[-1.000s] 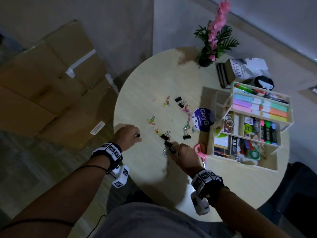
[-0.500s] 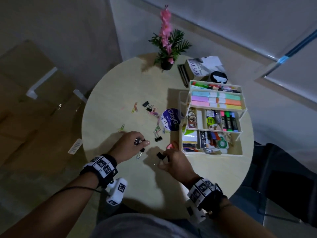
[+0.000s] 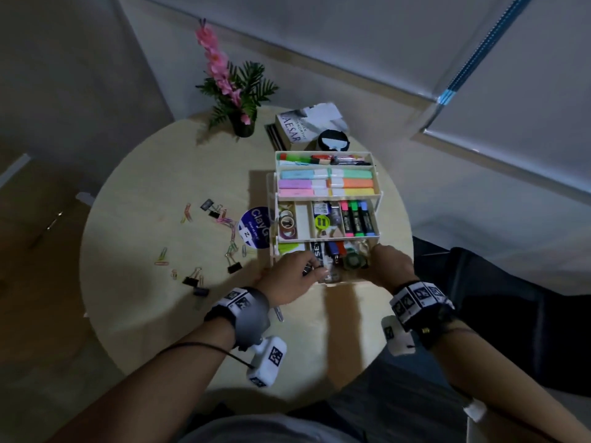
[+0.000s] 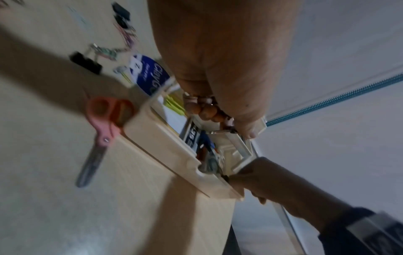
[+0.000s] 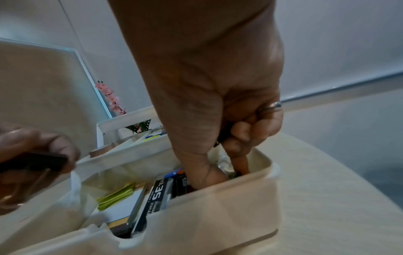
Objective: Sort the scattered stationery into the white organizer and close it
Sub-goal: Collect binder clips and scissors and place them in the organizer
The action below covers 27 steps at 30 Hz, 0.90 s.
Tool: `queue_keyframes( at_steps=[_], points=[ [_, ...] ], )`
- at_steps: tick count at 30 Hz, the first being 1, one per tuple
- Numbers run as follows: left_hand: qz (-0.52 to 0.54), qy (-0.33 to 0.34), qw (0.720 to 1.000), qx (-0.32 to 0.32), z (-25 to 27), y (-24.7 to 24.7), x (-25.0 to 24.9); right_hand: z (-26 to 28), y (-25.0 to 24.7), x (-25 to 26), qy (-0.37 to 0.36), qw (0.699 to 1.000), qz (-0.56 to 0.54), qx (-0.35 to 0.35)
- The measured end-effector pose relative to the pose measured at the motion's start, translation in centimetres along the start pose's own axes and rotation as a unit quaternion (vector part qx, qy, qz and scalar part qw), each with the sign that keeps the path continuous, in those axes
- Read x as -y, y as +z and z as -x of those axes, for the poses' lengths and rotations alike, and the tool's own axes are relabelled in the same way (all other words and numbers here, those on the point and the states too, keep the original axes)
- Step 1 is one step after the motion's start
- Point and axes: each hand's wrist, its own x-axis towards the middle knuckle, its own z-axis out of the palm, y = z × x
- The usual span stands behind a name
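Round table (image 3: 144, 193), both hands in organizer (image 3: 374, 161)

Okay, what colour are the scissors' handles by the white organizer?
Pink, on the metal-bladed scissors; clearest in the left wrist view.

Both hands moved from table to organizer (image 3: 326, 284) (bottom tray), holding binder clips

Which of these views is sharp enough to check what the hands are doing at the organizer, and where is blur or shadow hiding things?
Head view: dim but fairly sharp; the white organizer reads well. Left wrist view: motion-blurred, the pink scissors smeared, a dark shadow band crosses the table. Right wrist view: the right hand is clear, reaching into the bottom compartment; the left hand at the edge is blurred, holding something dark.
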Motion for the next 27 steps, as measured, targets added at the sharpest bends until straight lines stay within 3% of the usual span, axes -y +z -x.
queue_keyframes(
  at_steps=[5,10,15,27],
  points=[
    [-0.023,-0.025,0.999,0.015,-3.7,4.7,-2.5,-1.2,0.4,0.7,-0.019,0.999,0.031,0.017],
    [-0.037,-0.057,0.998,-0.016,-6.0,7.3,-4.0,-2.2,0.6,0.0,-0.048,0.996,0.057,0.051],
    [-0.049,-0.085,0.995,-0.03,-7.7,8.6,-4.4,-2.5,0.8,-1.2,-0.092,0.994,0.017,0.06],
    [-0.108,-0.056,0.993,0.004,-8.1,10.4,-5.5,-1.7,0.5,-3.1,-0.153,0.987,-0.016,0.038]
  ],
)
